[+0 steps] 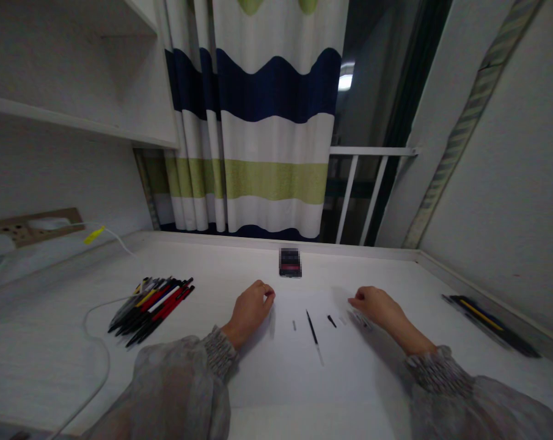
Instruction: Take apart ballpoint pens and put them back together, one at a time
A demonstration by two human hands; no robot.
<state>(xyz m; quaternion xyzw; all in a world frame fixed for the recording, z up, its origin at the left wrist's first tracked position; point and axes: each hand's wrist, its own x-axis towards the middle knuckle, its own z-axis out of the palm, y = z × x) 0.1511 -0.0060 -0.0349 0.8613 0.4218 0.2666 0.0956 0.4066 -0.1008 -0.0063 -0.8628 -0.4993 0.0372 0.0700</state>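
Note:
My left hand (251, 310) rests on a white sheet of paper (276, 385), its fingers curled together with nothing showing in them. My right hand (379, 307) is at the sheet's right side, fingers likewise closed and no object visible between them. Between the hands lies a pen refill (313, 330) with a dark upper part and a clear lower end. A small grey piece (294, 326), perhaps a spring, is left of it. To its right are a small black part (332, 321) and a tiny pale piece (343, 319). Clear pen parts (362, 320) lie beside my right hand, partly in its shadow.
A pile of pens (152, 308) lies at the left of the white desk, near a white cable (106, 348). More dark pens (491, 324) are at the right edge. A dark, pixelated object (289, 263) sits at the back. Behind hangs a striped curtain (276, 177).

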